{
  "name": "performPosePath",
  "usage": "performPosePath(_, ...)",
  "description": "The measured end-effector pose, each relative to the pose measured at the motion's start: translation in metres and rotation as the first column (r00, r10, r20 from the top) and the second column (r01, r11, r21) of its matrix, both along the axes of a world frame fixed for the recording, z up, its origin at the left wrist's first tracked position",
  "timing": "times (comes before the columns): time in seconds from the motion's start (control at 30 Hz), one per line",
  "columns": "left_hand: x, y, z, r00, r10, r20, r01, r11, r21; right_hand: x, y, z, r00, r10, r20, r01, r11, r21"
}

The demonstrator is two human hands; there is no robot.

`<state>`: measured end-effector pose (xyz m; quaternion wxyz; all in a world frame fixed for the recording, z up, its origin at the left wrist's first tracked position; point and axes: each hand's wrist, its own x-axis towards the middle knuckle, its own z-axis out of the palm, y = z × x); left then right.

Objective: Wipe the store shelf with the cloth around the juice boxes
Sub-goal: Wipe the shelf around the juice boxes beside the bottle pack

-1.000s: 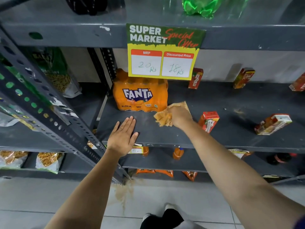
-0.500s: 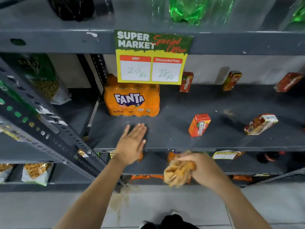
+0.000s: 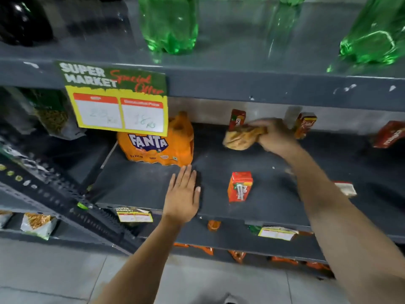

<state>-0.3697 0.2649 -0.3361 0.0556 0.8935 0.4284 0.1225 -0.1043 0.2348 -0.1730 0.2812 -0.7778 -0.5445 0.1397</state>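
Note:
The dark grey store shelf (image 3: pixel 140 183) runs across the middle of the view. My right hand (image 3: pixel 276 137) is shut on a crumpled tan cloth (image 3: pixel 241 137) deep at the back of the shelf, between two upright juice boxes, one on the left (image 3: pixel 237 118) and one on the right (image 3: pixel 305 125). Another red-orange juice box (image 3: pixel 240 186) stands near the front, under my right forearm's left side. My left hand (image 3: pixel 183 194) lies flat with fingers spread on the shelf's front part, beside the Fanta pack. A tipped box (image 3: pixel 346 189) shows partly behind my right arm.
An orange Fanta multipack (image 3: pixel 157 145) fills the shelf's left end under a yellow price sign (image 3: pixel 118 102). Green bottles (image 3: pixel 169 25) stand on the upper shelf. A red box (image 3: pixel 389 133) lies at the far right. Snack packets (image 3: pixel 37 224) sit lower left beside a slanted metal upright.
My right hand with the cloth has risen from below the shelf's front edge to the back of the shelf between the rear boxes. The left hand stays flat on the shelf.

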Motion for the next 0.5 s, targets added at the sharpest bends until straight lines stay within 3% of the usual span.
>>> performPosePath(0.2, 0.001, 0.001, -0.001, 0.999, 0.015, -0.030, -0.016, 1.000, -0.022, -0.028, 0.101, -0.055, 0.930, 0.366, 0.028, -0.349, 0.906, -0.239)
performPosePath(0.37, 0.002, 0.003, -0.004, 0.996, 0.047, -0.081, -0.051, 0.998, -0.041, -0.031, 0.110, -0.094, 0.846, 0.526, 0.083, -0.463, 0.804, -0.374)
performPosePath(0.5, 0.001, 0.003, -0.005, 0.996, 0.030, -0.078, -0.035, 0.998, -0.056, -0.003, 0.077, -0.105, 0.853, 0.508, 0.117, -0.439, 0.821, -0.366)
